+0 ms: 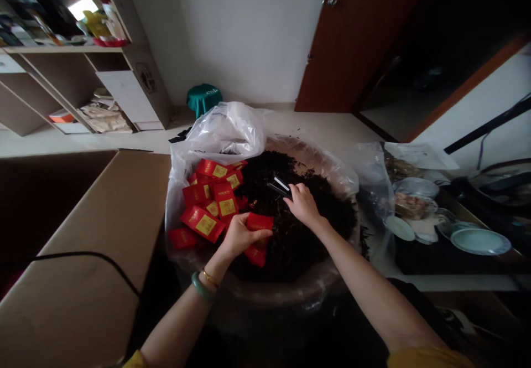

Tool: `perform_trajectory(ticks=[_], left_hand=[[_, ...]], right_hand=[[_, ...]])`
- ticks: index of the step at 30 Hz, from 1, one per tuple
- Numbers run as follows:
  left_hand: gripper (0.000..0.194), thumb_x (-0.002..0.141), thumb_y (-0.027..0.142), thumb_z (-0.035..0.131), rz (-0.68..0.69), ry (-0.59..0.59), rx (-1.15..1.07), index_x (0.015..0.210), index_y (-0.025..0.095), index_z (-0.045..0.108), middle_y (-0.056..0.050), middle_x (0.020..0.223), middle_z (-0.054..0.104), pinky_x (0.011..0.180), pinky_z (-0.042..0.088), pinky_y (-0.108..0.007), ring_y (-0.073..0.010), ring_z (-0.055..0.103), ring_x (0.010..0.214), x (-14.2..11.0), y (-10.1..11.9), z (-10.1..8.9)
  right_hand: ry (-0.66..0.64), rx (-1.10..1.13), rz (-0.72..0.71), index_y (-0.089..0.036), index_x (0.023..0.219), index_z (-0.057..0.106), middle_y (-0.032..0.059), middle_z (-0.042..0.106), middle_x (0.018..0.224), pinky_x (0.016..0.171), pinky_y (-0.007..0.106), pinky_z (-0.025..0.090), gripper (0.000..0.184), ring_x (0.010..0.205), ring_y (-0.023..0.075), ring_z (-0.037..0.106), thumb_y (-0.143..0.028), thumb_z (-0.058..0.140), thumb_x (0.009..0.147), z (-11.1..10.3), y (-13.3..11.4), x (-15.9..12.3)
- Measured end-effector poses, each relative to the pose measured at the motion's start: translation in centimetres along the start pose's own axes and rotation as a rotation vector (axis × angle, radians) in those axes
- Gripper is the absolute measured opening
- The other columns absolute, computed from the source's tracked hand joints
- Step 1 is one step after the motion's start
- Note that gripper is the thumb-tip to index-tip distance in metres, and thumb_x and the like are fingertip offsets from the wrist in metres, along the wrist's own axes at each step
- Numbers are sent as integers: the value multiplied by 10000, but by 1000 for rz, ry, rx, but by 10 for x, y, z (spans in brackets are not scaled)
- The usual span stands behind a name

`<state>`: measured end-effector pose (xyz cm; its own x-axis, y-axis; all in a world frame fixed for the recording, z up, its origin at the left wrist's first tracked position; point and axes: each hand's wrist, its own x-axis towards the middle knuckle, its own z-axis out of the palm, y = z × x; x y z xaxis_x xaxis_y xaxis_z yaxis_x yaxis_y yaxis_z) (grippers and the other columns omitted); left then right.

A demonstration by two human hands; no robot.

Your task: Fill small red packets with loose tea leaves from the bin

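My left hand is closed on a small red packet, gripped between thumb and fingers above the dark leaves. My right hand wraps around a small black tool with a pale metal strip, which looks like a stapler. Its tip points left, over a heap of dark, dry, tea-like leaves. The leaves fill a wide round container lined with clear plastic. Several red packets with yellow labels lie piled at the container's left side. Another red packet rests just below my left hand.
An open cardboard box stands at the left, a black cable crossing it. On the right, a dark tray carries dishes and bags. Behind are a teal bin, a shelf unit and a brown door.
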<state>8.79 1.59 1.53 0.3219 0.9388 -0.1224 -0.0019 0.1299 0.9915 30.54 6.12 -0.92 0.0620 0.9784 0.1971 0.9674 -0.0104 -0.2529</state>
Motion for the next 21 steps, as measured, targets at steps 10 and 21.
perform_trajectory(ticks=[10, 21], left_hand=[[393, 454, 315, 869, -10, 72, -59, 759, 114, 724, -61, 744, 743, 606, 533, -266, -189, 666, 642, 7, -1, -4], [357, 498, 259, 847, -5, 65, -26, 798, 106, 729, -59, 771, 749, 618, 524, -261, -189, 675, 654, 8, -7, -4]], right_hand=[[-352, 614, -455, -186, 1185, 611, 81, 639, 1097, 901, 355, 486, 427, 998, 211, 616, -321, 673, 785, -72, -23, -18], [-224, 525, -382, -185, 1049, 702, 71, 694, 974, 837, 311, 502, 267, 889, 193, 659, -162, 666, 785, -70, -51, -33]])
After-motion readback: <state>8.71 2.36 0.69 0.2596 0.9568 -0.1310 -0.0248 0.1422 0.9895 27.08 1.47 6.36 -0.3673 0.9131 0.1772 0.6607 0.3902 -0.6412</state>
